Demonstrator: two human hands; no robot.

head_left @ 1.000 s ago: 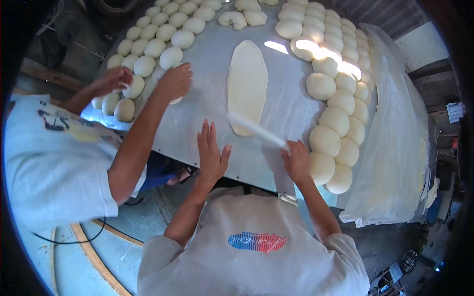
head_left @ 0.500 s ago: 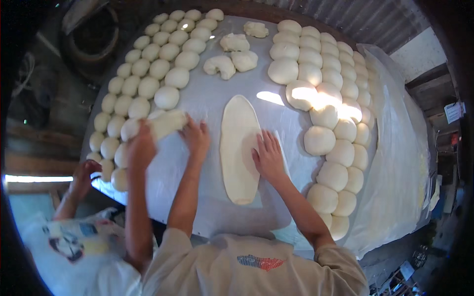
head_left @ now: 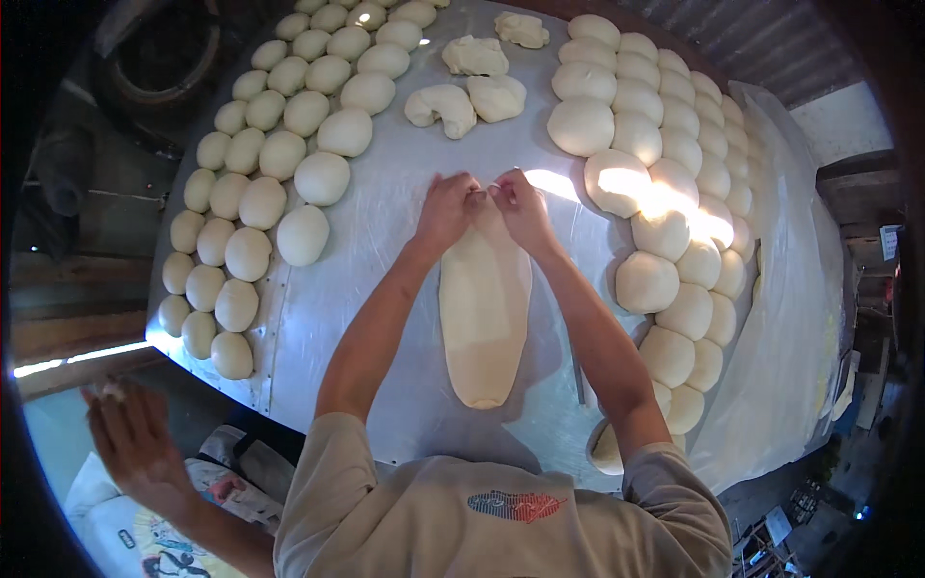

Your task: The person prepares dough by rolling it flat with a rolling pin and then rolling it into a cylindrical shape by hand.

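Observation:
A long flattened sheet of dough lies lengthwise on the metal table in front of me. My left hand pinches the left side of its far end, fingers curled inward. Close beside it, my right hand grips the right side of that same end. The dough narrows between my two hands. Beyond them rest several loose, rough dough pieces.
Rows of round dough balls fill the table's left side. More dough balls stand in rows on the right, beside a clear plastic sheet. A co-worker's hand is off the table's left edge.
My left hand came from the left-hand dough balls to the sheet's far end. My right hand moved from the sheet's right edge to that end. The co-worker's hands left the table.

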